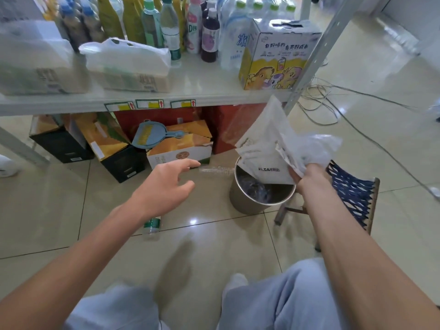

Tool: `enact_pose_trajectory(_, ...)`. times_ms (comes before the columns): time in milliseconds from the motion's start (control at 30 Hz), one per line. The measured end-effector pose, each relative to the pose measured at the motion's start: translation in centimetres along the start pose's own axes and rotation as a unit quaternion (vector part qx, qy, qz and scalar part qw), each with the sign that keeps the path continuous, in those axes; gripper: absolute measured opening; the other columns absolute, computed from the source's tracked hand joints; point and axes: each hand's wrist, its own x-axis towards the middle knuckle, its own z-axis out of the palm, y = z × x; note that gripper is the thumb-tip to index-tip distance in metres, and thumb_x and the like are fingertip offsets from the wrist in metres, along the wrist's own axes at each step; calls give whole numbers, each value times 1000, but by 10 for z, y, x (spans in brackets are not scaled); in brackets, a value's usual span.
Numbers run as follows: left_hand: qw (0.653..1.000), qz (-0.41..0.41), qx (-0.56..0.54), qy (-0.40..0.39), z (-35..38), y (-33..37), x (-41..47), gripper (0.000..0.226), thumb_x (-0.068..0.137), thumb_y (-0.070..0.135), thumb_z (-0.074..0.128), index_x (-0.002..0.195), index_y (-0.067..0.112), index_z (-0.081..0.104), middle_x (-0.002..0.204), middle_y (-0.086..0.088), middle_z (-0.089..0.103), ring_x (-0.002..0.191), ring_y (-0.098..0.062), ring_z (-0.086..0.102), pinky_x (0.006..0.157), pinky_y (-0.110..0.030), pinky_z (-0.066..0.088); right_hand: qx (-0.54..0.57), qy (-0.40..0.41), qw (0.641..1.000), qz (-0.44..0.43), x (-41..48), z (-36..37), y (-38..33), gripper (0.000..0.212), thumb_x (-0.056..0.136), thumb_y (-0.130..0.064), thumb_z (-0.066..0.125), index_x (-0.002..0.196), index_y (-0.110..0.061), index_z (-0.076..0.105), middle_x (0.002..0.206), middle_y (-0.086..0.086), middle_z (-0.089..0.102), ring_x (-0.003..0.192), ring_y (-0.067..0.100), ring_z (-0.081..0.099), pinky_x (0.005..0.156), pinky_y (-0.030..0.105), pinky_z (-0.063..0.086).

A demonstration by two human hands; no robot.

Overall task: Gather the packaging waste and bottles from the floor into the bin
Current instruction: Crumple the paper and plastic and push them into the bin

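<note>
My right hand (309, 173) grips a bundle of white packaging bags (264, 148) and crumpled clear plastic (316, 148), held over the round metal bin (252, 201). The lowest bag's corner dips inside the rim, and clear plastic lies in the bin's bottom. My left hand (164, 184) hovers open above the floor, fingers spread, pointing toward a clear empty bottle (216, 171) lying on the tiles just left of the bin. A second bottle with a green label (152, 226) lies on the floor, partly hidden under my left wrist.
A shelf (142, 98) with many bottles and a cartoon-printed carton (276, 55) stands ahead. Boxes and a blue dustpan (152, 136) sit under it. A woven stool (352, 194) stands right of the bin. Cables (333, 101) trail across the floor at the right.
</note>
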Motion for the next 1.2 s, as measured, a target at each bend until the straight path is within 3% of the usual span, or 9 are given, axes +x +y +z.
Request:
enact_pose_trajectory(100, 1000, 0, 21, -21, 0, -1, 7, 50, 92, 18, 62, 140, 30, 59, 144, 5, 60, 124, -16, 64, 97, -20, 49, -53, 47, 997, 31, 6, -7, -15, 9, 102, -9, 49, 109, -13, 53, 122, 8, 57, 79, 18, 63, 51, 29, 57)
enact_pose_trajectory(200, 999, -1, 44, -30, 0, 3, 17, 49, 92, 18, 61, 140, 27, 59, 145, 5, 59, 136, -11, 51, 108, -25, 37, -99, 160, 980, 62, 12, -18, -26, 27, 89, -18, 71, 109, -11, 53, 95, 7, 63, 63, 19, 61, 34, 27, 46)
enact_pose_trajectory(333, 998, 6, 55, -35, 3, 12, 28, 49, 92, 19, 61, 140, 26, 59, 145, 3, 60, 132, -14, 56, 102, -23, 39, -124, 115, 983, 66, 18, -20, -15, 38, 94, -11, 65, 130, -7, 55, 118, 12, 62, 76, 24, 65, 59, 35, 58)
enact_pose_trajectory(467, 997, 19, 68, -34, 9, 15, 31, 49, 92, 20, 61, 140, 24, 59, 145, 2, 60, 126, -16, 61, 105, -28, 45, -165, 54, 984, 30, 21, -6, 10, 49, 95, -5, 56, 143, -4, 47, 140, 18, 56, 119, 36, 63, 97, 51, 55)
enact_pose_trajectory(633, 995, 27, 85, -36, 15, 10, 29, 50, 92, 23, 60, 141, 26, 57, 147, 5, 57, 135, -13, 53, 107, -25, 38, -213, 111, 970, 32, 32, 25, 40, 49, 87, -8, 63, 135, 3, 55, 132, 21, 64, 112, 37, 67, 94, 49, 58)
enact_pose_trajectory(767, 995, 22, 89, -46, 16, 5, 28, 49, 92, 24, 60, 141, 28, 56, 147, 8, 55, 107, -6, 67, 92, -18, 43, -230, 104, 966, 58, 47, 39, 61, 54, 91, -11, 62, 142, 3, 48, 138, 20, 60, 118, 37, 62, 100, 47, 54)
enact_pose_trajectory(933, 994, 16, 101, -40, 12, -6, 32, 49, 93, 24, 59, 142, 27, 54, 146, 8, 56, 117, -6, 60, 95, -19, 42, -168, 138, 967, 131, 76, 49, 84, 46, 104, -18, 38, 145, 0, 46, 144, 17, 54, 126, 37, 55, 107, 45, 46)
enact_pose_trajectory(1133, 993, 0, 112, -47, 7, -14, 36, 47, 94, 29, 59, 141, 30, 53, 143, 10, 55, 124, -8, 55, 100, -27, 49, -470, -13, 877, 94, 89, 52, 98, 52, 103, -23, 42, 150, -1, 39, 153, 20, 43, 140, 35, 42, 111, 39, 38)
enact_pose_trajectory(1200, 992, -4, 111, -55, 6, -15, 37, 46, 94, 30, 59, 139, 30, 54, 141, 9, 56, 120, -7, 57, 96, -24, 47, -603, -34, 792, 90, 84, 50, 99, 58, 102, -36, 44, 151, -4, 39, 153, 19, 41, 138, 35, 42, 114, 38, 35)
